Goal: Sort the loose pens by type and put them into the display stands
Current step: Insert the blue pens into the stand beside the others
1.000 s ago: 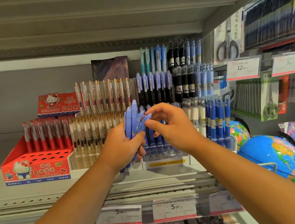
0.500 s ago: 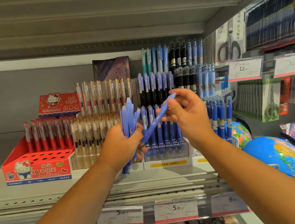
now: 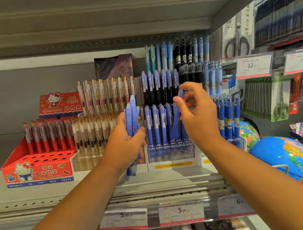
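My left hand (image 3: 125,146) grips a bunch of several blue pens (image 3: 132,117), held upright in front of the shelf. My right hand (image 3: 198,115) pinches one blue pen (image 3: 177,120) between thumb and fingers, tilted, its lower end down among the blue pens standing in the clear tiered display stand (image 3: 170,154). The other rows of that stand hold blue and black pens.
A red Hello Kitty pen box (image 3: 38,169) stands at the left, and a clear stand of gold-clip pens (image 3: 96,132) stands beside it. More blue pens (image 3: 228,117) stand at the right, then a globe (image 3: 284,158). Price tags (image 3: 180,212) line the shelf edge.
My right hand pulled one blue pen out of the bunch in my left hand and carried it right and up to the clear stand. My left hand kept still.
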